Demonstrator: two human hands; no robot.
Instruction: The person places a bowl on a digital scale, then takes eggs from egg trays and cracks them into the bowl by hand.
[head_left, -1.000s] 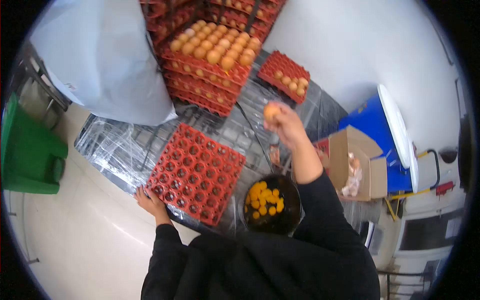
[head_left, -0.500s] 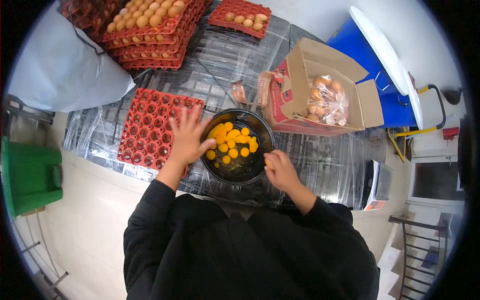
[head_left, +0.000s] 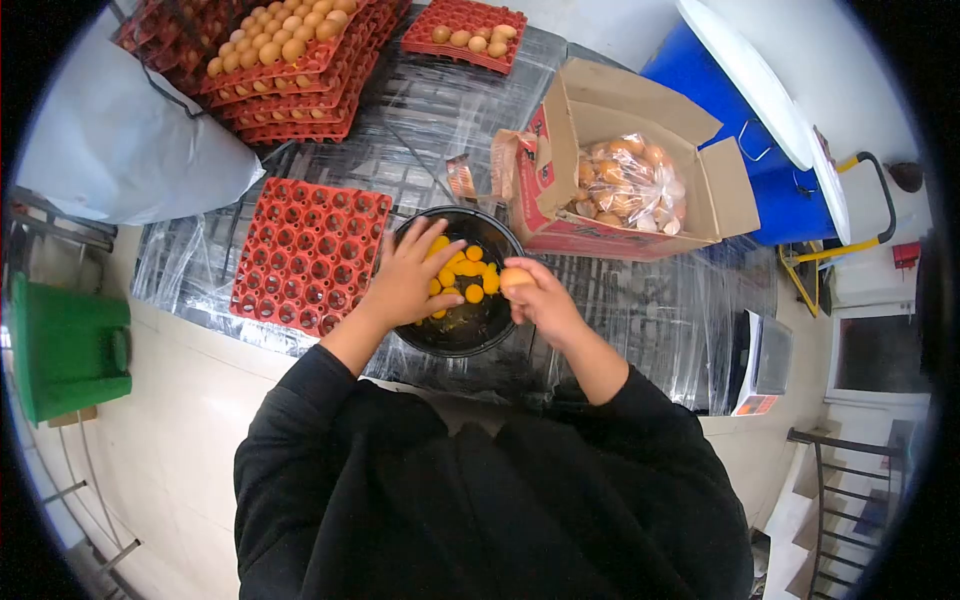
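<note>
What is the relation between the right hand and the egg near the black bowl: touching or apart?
Touching. The head view shows the right hand curled against the egg, holding it.

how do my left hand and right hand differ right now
The left hand is spread open with no egg visible in it, while the right hand is curled around an egg.
The left hand is over the left part of the black bowl; the right hand is at its right side.
Both are bare, with black sleeves behind them.
</note>
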